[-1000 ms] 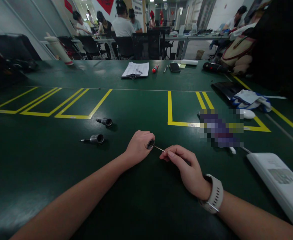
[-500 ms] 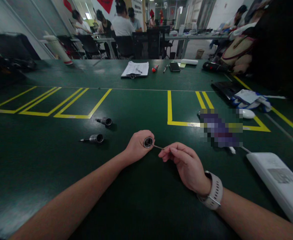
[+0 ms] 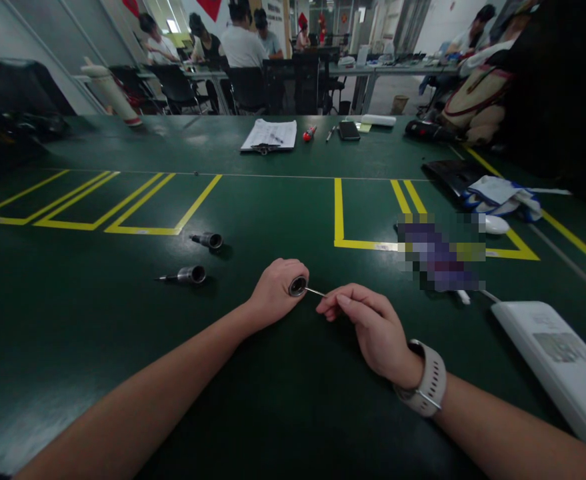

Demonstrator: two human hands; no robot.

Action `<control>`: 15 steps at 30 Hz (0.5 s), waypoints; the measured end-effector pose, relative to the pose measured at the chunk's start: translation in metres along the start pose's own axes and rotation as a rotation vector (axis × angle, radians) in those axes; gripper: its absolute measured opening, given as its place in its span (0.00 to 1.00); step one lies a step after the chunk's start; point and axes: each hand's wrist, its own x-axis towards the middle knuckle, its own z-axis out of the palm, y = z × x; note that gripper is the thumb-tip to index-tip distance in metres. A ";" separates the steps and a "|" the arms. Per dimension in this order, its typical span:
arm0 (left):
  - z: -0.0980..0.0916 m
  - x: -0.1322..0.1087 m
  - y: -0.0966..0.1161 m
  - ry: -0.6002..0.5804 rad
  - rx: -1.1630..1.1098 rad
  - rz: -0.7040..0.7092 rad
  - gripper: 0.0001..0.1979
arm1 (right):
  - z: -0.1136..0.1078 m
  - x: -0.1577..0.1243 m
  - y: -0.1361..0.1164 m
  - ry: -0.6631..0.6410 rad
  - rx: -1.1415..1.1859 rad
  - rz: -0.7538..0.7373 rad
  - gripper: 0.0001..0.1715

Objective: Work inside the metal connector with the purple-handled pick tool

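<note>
Near the middle of the frame, my left hand (image 3: 277,290) is curling closed around a dark metal cylinder (image 3: 297,286), its round open end facing up toward me and to the right. Just right of that, my right hand (image 3: 375,327) is pinching the end of a thin metal rod (image 3: 316,292) between thumb and fingertips, with no gap showing at the grip. The rod is slanting up to the left and meeting the right edge of the opening; whether its tip is going inside or only touching the rim, I cannot tell. A pale watch (image 3: 427,381) is circling my right wrist, in the lower right of the frame. Left of my hands, 2 similar metal pieces are lying on the green table (image 3: 253,400): a nearer piece (image 3: 191,275) and a farther piece (image 3: 209,241), both pointing their narrow ends left and their open ends right. Beyond, at the upper centre, a clipboard (image 3: 270,135) is lying with papers on it, and a red-ended object (image 3: 309,133) is resting just to its right. At the right edge, a white box (image 3: 553,353) is lying well apart from my hands.
</note>
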 end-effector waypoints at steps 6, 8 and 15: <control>0.001 0.001 -0.001 0.037 -0.138 0.014 0.05 | -0.001 0.008 0.001 0.012 0.324 0.133 0.11; 0.001 0.002 -0.002 0.033 -0.149 0.006 0.05 | -0.002 0.008 0.002 0.017 0.342 0.138 0.11; 0.001 0.003 0.000 -0.046 0.054 -0.026 0.03 | -0.001 -0.002 0.001 0.034 -0.108 -0.066 0.11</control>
